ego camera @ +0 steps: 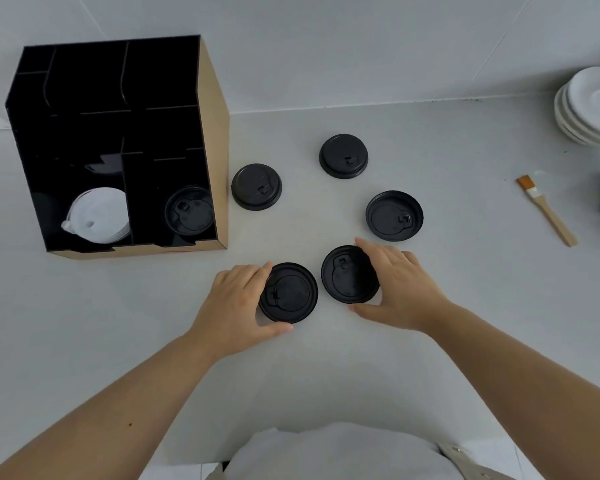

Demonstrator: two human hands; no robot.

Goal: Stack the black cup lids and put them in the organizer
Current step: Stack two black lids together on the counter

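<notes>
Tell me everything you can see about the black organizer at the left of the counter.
The organizer is a box, glossy black inside, with tan, cardboard-looking outer sides. Thin black dividers split it into several compartments; the upper ones look empty. In the lower row, one compartment holds a stack of white lids and the one to its right holds a black lid. It stands on the white counter against the wall, its open side facing the camera. Neither hand touches it; the nearest loose lid lies just beside its right wall.

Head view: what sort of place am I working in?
Likely a café or drinks prep counter: a lid organizer holding white lids, loose black cup lids, and stacked white saucers.
</notes>
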